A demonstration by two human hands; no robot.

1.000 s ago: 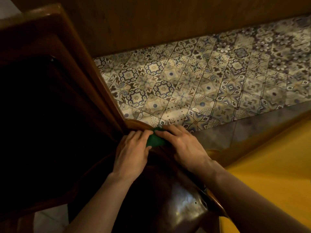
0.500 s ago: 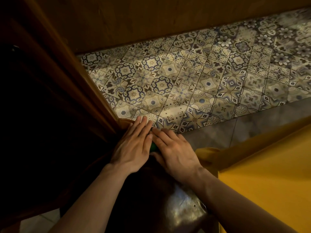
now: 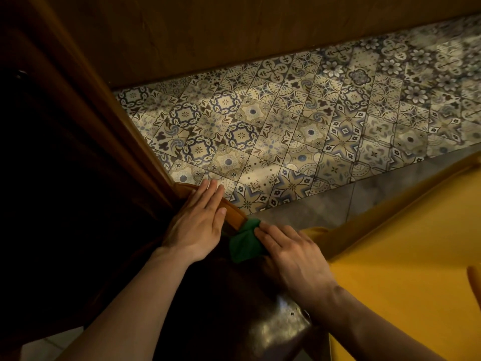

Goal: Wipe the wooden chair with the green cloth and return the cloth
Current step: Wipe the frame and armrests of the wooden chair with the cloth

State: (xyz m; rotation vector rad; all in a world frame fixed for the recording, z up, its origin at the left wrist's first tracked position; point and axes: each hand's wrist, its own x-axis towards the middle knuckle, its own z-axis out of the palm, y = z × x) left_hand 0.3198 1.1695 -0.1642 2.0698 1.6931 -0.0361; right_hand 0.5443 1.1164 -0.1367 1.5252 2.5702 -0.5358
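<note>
The wooden chair [image 3: 235, 217] shows as a curved brown rim with a dark glossy seat below it. My left hand [image 3: 199, 221] lies flat on the rim, fingers straight and together, holding nothing. The green cloth [image 3: 244, 243] is bunched on the rim just right of that hand. My right hand [image 3: 291, 252] presses down on the cloth's right side, fingers covering part of it. The two hands are a little apart with the cloth showing between them.
A dark wooden frame [image 3: 86, 105] rises diagonally at the left. Patterned floor tiles [image 3: 286, 121] spread beyond the chair, with a wooden panel [image 3: 234, 29] behind them. A yellow surface [image 3: 406, 251] fills the lower right.
The hands, close together half a second ago, have parted. My right hand slid right along the rim with the cloth, which now shows more. My left hand stayed near the frame.
</note>
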